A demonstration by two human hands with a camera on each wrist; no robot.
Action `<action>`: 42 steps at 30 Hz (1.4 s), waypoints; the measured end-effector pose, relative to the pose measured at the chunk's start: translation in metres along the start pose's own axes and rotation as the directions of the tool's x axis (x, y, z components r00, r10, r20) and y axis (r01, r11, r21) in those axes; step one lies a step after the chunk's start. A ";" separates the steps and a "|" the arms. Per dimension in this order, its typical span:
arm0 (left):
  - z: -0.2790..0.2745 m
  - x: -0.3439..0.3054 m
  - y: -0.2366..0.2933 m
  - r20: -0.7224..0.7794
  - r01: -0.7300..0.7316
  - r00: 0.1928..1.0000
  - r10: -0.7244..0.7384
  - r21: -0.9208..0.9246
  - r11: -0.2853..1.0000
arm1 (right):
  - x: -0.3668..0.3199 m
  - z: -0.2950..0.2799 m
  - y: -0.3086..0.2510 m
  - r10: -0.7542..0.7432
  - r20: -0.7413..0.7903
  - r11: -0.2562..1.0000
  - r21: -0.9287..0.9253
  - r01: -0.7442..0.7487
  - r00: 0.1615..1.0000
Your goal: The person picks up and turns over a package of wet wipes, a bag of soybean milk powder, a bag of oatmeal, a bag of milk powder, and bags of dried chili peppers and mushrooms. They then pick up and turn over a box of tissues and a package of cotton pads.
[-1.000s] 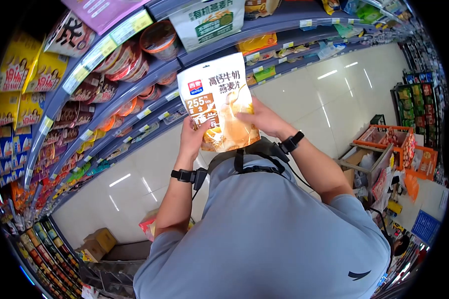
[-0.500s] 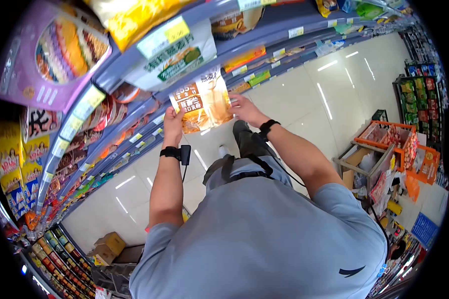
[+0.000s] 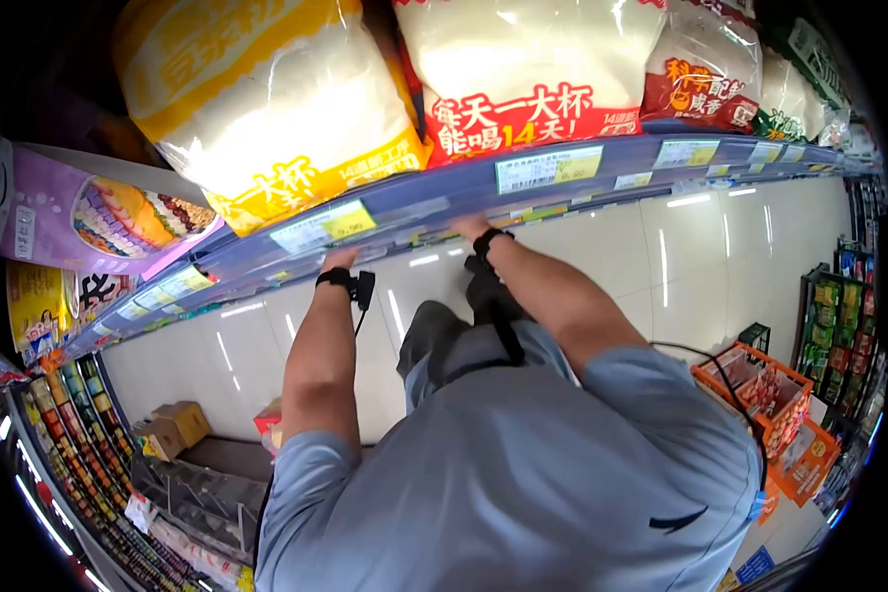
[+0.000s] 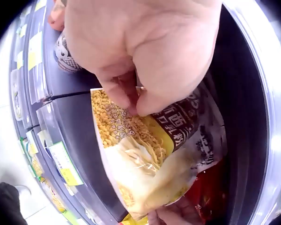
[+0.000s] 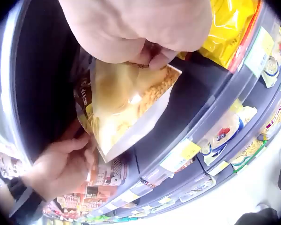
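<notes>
The oatmeal bag (image 4: 154,154) lies within a dark shelf compartment, its printed front showing in the left wrist view. My left hand (image 4: 145,51) pinches one edge of it between thumb and fingers. At the opposite edge, my right hand (image 5: 140,33) grips the bag (image 5: 126,103) with curled fingers, and the left hand (image 5: 61,164) shows across from it. In the head view the shelf above hides the bag, and only the backs of the left hand (image 3: 340,259) and right hand (image 3: 470,225) show at the shelf's edge.
Large yellow-and-white (image 3: 276,109) and red-and-white bags (image 3: 533,79) stand on the upper shelf, with price tags (image 3: 549,169) along its edge. A yellow packet (image 5: 229,28) is beside the right hand. Orange crates (image 3: 760,385) stand at the right.
Both hands have carried the bag forward, away from the body and in under the upper shelf. The head view has come closer to the shelf, and large bags now fill its top.
</notes>
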State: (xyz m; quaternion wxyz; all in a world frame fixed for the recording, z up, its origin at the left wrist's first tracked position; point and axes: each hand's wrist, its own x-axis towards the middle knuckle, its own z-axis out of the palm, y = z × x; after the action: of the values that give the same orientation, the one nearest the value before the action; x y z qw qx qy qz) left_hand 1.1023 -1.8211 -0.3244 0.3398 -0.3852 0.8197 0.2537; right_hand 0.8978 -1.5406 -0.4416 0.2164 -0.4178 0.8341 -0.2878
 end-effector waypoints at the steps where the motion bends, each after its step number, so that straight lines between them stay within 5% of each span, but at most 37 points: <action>1: 0.024 0.023 -0.018 -0.096 0.047 0.994 -0.049 -0.025 0.999 | -0.003 -0.006 -0.009 -0.005 0.017 1.000 0.006 0.005 1.000; 2: 0.017 0.012 -0.010 -0.090 0.000 0.996 -0.006 -0.065 0.998 | 0.002 -0.025 -0.023 0.248 0.141 0.946 0.180 -0.271 0.958; 4: 0.017 -0.002 -0.005 0.038 0.115 0.993 -0.110 -0.440 0.891 | -0.003 -0.054 -0.043 0.597 0.477 0.544 0.351 -0.762 0.645; 5: 0.019 -0.005 -0.007 -0.066 -0.052 0.997 0.030 -0.362 0.931 | -0.002 -0.016 0.002 0.469 0.430 0.683 0.378 -0.625 0.771; 6: 0.016 0.003 0.001 -0.179 -0.228 0.966 0.185 -0.268 0.936 | 0.018 -0.034 0.004 0.452 0.398 0.721 0.364 -0.590 0.798; 8: 0.010 -0.005 0.017 -0.132 -0.202 0.976 0.172 -0.260 0.944 | 0.001 -0.026 -0.028 0.191 -0.064 0.981 0.039 -0.189 0.979; 9: 0.032 0.038 0.005 -0.288 -0.380 0.896 0.338 -0.104 0.919 | -0.004 -0.045 -0.050 0.280 -0.003 0.960 0.007 -0.280 0.960; 12: 0.004 -0.023 0.020 -0.150 -0.396 0.912 0.383 -0.072 0.915 | -0.022 -0.053 -0.073 0.237 -0.096 0.969 -0.042 -0.242 0.967; 13: -0.005 -0.064 0.029 -0.157 -0.307 0.948 0.278 -0.207 0.929 | -0.036 -0.063 -0.090 0.312 -0.080 0.949 0.059 -0.308 0.947; 14: 0.032 -0.039 -0.006 -0.363 -0.394 0.879 0.309 -0.190 0.899 | -0.050 -0.056 -0.089 0.318 -0.106 0.948 0.049 -0.315 0.942; 16: 0.059 -0.034 -0.046 -0.232 -0.490 0.859 0.456 -0.117 0.864 | -0.073 -0.025 -0.070 0.183 -0.193 0.964 0.227 -0.138 0.964; 18: 0.090 -0.041 -0.092 -0.076 -0.470 0.883 0.463 -0.148 0.870 | -0.106 -0.014 -0.063 0.228 -0.062 0.952 0.223 -0.210 0.972; 20: 0.124 -0.064 -0.138 -0.132 -0.554 0.830 0.541 -0.090 0.828 | -0.148 -0.020 -0.068 0.288 0.083 0.950 0.098 -0.295 0.954; 23: 0.172 -0.086 -0.209 -0.078 -0.394 0.916 0.394 -0.362 0.845 | -0.217 0.033 -0.011 0.299 0.000 0.952 -0.075 -0.298 0.954; 25: 0.199 -0.111 -0.241 0.010 -0.226 0.964 0.267 -0.502 0.835 | -0.271 0.052 0.012 0.055 0.002 0.957 -0.286 -0.052 0.998; 26: 0.219 -0.133 -0.282 0.049 -0.120 0.982 0.180 -0.573 0.810 | -0.299 0.042 -0.025 0.525 0.129 0.845 -0.202 -0.495 0.842; 27: 0.232 -0.139 -0.305 0.010 -0.210 0.969 0.248 -0.497 0.842 | -0.321 0.075 0.007 0.535 0.092 0.841 0.044 -0.540 0.840; 29: 0.310 -0.085 -0.383 -0.063 -0.451 0.885 0.462 -0.364 0.815 | -0.338 0.053 -0.058 0.724 0.262 0.425 0.558 -0.713 0.638; 30: 0.314 -0.094 -0.389 0.075 -0.145 0.961 0.266 -0.684 0.715 | -0.341 0.049 -0.080 0.754 0.269 0.397 0.542 -0.741 0.600; 33: 0.312 -0.123 -0.387 0.080 -0.081 0.979 0.187 -0.687 0.722 | -0.338 0.053 -0.112 0.735 0.303 0.394 0.537 -0.746 0.606; 34: 0.322 -0.116 -0.394 -0.155 -0.486 0.874 0.461 -0.320 0.813 | -0.333 0.054 -0.124 0.737 0.288 0.412 0.526 -0.744 0.612; 35: 0.320 -0.119 -0.394 -0.235 -0.723 0.632 0.738 0.162 0.671 | -0.327 0.056 -0.132 0.737 0.271 0.432 0.516 -0.740 0.619; 36: 0.321 -0.123 -0.388 -0.246 -0.722 0.631 0.736 0.161 0.673 | -0.321 0.057 -0.139 0.733 0.267 0.442 0.513 -0.736 0.626; 37: 0.305 -0.142 -0.362 -0.221 -0.454 0.890 0.398 -0.377 0.807 | -0.312 0.060 -0.142 0.696 0.272 0.487 0.502 -0.715 0.665; 38: 0.296 -0.153 -0.342 0.018 -0.029 0.997 0.069 -0.782 0.623 | -0.303 0.062 -0.147 0.656 0.278 0.531 0.491 -0.691 0.702; 42: 0.266 -0.185 -0.303 -0.060 -0.116 0.992 0.113 -0.790 0.602 | -0.267 0.065 -0.180 0.563 0.263 0.662 0.423 -0.619 0.783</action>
State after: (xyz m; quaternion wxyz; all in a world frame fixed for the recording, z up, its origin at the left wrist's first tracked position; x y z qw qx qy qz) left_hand 1.5293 -1.7300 -0.4027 0.1162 -0.4428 0.6467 0.6101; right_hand 1.1883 -1.4283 -0.3388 0.4413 -0.0705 0.8104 -0.3789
